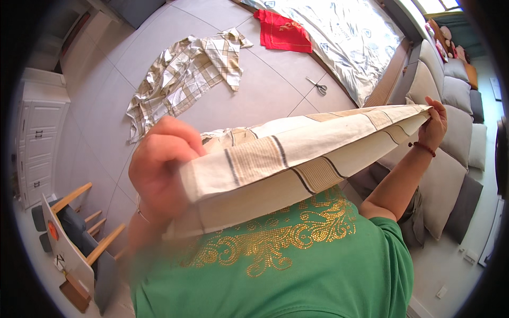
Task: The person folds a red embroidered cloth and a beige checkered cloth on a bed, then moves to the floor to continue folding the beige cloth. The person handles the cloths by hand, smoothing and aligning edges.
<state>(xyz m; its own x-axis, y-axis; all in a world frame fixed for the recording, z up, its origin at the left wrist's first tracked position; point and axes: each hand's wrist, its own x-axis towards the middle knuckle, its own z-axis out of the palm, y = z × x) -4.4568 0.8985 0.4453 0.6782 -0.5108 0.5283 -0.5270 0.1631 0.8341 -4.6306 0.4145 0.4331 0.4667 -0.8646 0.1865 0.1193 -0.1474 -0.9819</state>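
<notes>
A cream cloth (326,147) with tan stripes and dark lines is stretched across the front of my chest. My left hand (163,167), near the camera and partly blurred, grips one end of it. At the other end, my right hand (435,115) pinches a corner between thumb and fingers, with the arm reaching out to the right. The upper edge is pulled fairly straight, and a second layer shows below it. Most of the cloth's far side is hidden from me.
On the tiled floor lie a crumpled plaid cloth (183,75), a red cloth (284,31) and scissors (318,86). A patterned sheet (350,39) covers a low bed or mat. A grey sofa (449,139) stands right; a table (71,238) and white cabinet (41,135) stand left.
</notes>
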